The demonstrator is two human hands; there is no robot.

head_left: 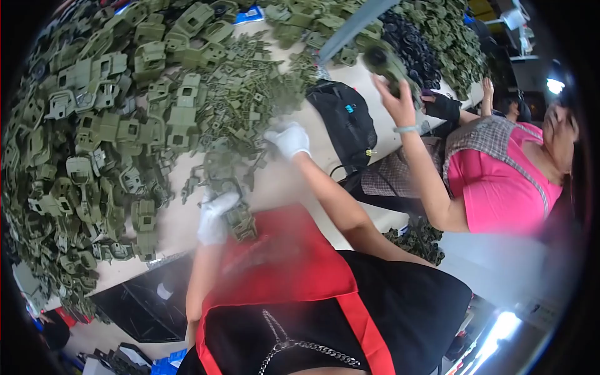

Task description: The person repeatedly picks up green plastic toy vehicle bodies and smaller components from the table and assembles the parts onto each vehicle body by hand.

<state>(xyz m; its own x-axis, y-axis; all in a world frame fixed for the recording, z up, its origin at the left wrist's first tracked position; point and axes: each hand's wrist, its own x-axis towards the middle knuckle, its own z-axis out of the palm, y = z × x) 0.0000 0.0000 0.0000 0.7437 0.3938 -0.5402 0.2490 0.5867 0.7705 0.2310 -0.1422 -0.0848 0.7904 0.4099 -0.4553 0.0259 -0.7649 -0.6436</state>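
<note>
My left hand (215, 215), in a white glove, is closed around an olive-green plastic toy vehicle body (241, 224) at the table's near edge, just above my red apron (281, 256). Part of that piece is hidden by the fingers. Further right and farther in, my right hand (290, 140), also gloved in white, reaches to the edge of a heap of small olive-green plastic parts (240, 94). Its fingertips are blurred, so whether they pinch a part does not show. Several loose green pieces (250, 165) lie between the two hands.
Large green vehicle shells (94, 75) are piled across the left of the table. A black bag (344, 122) lies right of my right hand. Beyond it, a co-worker in pink (500, 181) holds up a green piece (390, 69). A grey post (353, 31) slants over the table.
</note>
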